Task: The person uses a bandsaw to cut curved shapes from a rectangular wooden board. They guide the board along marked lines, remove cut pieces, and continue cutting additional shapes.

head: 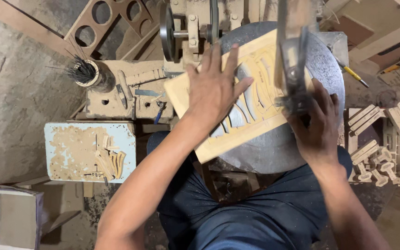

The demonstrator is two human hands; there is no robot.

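A pale wooden board (195, 99), cut through with curved slots, lies tilted on a round grey metal table (274, 153) at the centre of the view. Its long edges run from about 8 o'clock up to 2 o'clock.

The left hand (214, 90) lies flat on the board's upper face, palm down, fingers spread wide and pointing toward 12 o'clock. It presses rather than grasps; nothing is closed inside it. The forearm comes in from 7 o'clock, bare, with the wrist straight.

The right hand (318, 122) sits at the board's 4 o'clock end, at the table's rim. Its fingers are curled and point toward 11 o'clock, right beside the dark lower end of the saw arm (292, 60) that comes down over the board from 12 o'clock. Whether these fingers pinch the board's edge or only rest against it cannot be told, since the saw arm and motion blur hide the contact. The right forearm enters from 5 o'clock.

At 9 o'clock from the board stands a light blue box (89, 150) dusted with sawdust, with small curved wooden offcuts (112, 162) on top. At 3 o'clock, a heap of small carved wooden pieces (383, 143) lies well apart from the table. At 10 o'clock a cup of thin dark rods (84, 71) stands on a dusty block.
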